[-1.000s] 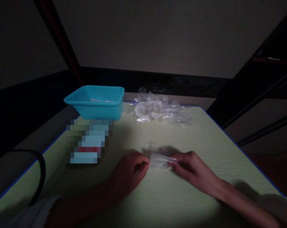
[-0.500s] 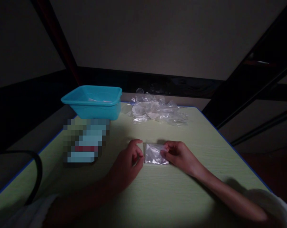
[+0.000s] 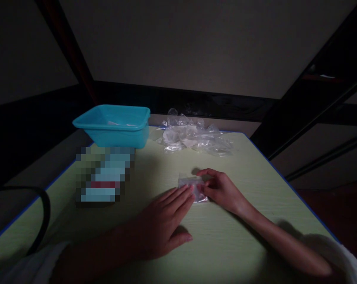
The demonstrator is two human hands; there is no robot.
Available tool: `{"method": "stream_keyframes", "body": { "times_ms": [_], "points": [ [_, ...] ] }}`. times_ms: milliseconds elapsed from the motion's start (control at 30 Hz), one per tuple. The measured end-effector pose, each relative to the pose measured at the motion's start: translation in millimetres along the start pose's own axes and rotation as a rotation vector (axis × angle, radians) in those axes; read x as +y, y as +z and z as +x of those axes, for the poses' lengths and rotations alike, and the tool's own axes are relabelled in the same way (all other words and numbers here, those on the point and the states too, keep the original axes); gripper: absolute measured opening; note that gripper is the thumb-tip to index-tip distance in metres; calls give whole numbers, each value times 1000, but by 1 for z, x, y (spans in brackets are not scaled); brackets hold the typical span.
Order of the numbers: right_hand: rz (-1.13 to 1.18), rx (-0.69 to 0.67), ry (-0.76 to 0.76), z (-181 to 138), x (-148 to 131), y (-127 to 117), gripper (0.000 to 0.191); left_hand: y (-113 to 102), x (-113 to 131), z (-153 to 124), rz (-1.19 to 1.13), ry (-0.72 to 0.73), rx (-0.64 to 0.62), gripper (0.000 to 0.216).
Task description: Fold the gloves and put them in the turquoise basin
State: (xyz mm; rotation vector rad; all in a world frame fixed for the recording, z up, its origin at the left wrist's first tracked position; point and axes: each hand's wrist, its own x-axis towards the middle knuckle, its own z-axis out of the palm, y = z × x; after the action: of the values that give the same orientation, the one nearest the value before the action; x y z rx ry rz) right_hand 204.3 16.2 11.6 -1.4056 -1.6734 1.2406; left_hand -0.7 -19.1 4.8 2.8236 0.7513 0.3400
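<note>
A small folded clear plastic bag lies flat on the table in front of me, glossy and partly covered by my fingers. My left hand is laid flat, its fingertips resting on the bag's left half and its thumb spread toward me. At the bag's right edge, my right hand pinches it between the thumb and a curled finger. The right index finger stretches past the bag's far side.
A blue plastic basin stands at the table's far left. Crumpled clear plastic bags are heaped at the far edge. A blurred-out, pixelated object lies on the left. A dark strap or cable curves near my left sleeve.
My left hand has gone from curled fingers beside the bag to lying flat over its left half. The right index finger has lifted away from the bag and straightened.
</note>
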Motion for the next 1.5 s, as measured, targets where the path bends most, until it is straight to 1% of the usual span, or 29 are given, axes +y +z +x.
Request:
{"method": "stream_keyframes", "body": {
  "times_ms": [67,100,167,233,300,367,433,533,633,733,800,967,1100,1200,1400,1500],
  "points": [
    [-26,21,-29,-3,-3,-1,30,-1,1,0,7,-13,-27,68],
    [-71,48,-70,-5,-4,-2,29,-1,1,0,10,-19,-35,69],
    [-236,139,-224,-10,-7,-4,23,-2,2,1,18,-30,-43,70],
    [-450,197,-447,-16,-10,-5,17,-2,2,1,26,-32,-54,71],
    [-628,159,-636,-23,-12,-5,20,-1,2,1,34,-31,-51,71],
    [-757,59,-725,-28,-13,-3,24,1,1,0,38,-35,-25,70],
    [-862,-23,-726,-32,-12,1,31,3,0,-1,36,-43,7,69],
    [-1001,-97,-697,-36,-9,6,45,5,-2,-3,26,-51,33,70],
    [-1093,-146,-681,-36,-3,8,59,4,-3,-2,12,-67,3,72],
    [-1113,-195,-653,-36,1,7,65,3,-2,-1,-7,-90,-54,73],
    [-1112,-234,-625,-37,2,6,67,3,-2,-1,-16,-99,-77,75],
    [-1099,-306,-578,-39,3,5,67,7,-3,-2,-12,-96,-69,80],
    [-1091,-312,-564,-38,6,5,69,3,-3,-1,-14,-110,-118,80],
    [-1081,-317,-555,-38,7,4,70,0,-2,0,-36,-112,-110,79],
    [-1095,-344,-520,-38,3,4,69,1,-1,3,1,-125,-153,83],
    [-1081,-347,-513,-37,2,5,69,2,-1,3,4,-121,-149,83]
  ]
}}
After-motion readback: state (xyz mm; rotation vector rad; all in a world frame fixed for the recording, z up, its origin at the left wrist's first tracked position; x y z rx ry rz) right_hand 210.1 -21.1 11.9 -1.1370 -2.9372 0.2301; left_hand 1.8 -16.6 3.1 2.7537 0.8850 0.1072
